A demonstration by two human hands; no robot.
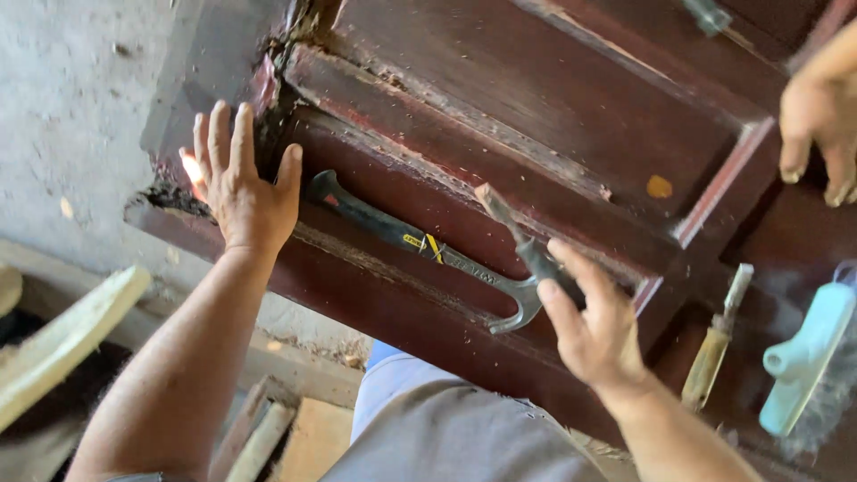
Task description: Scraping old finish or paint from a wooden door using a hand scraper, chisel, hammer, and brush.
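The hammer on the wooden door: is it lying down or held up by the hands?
Lying down. The hammer rests flat on the dark door, between the left hand and the right hand; neither holds it.

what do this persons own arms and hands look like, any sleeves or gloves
Both are bare: no gloves, rings or watch visible on the left hand or right hand. The forearms are uncovered to the frame edge, with only a sliver of dark fabric by the left elbow.

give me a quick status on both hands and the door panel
Left hand flat, open, on the dark wooden door at its broken corner. Right hand grips a chisel. Claw hammer lies on the door between the hands.
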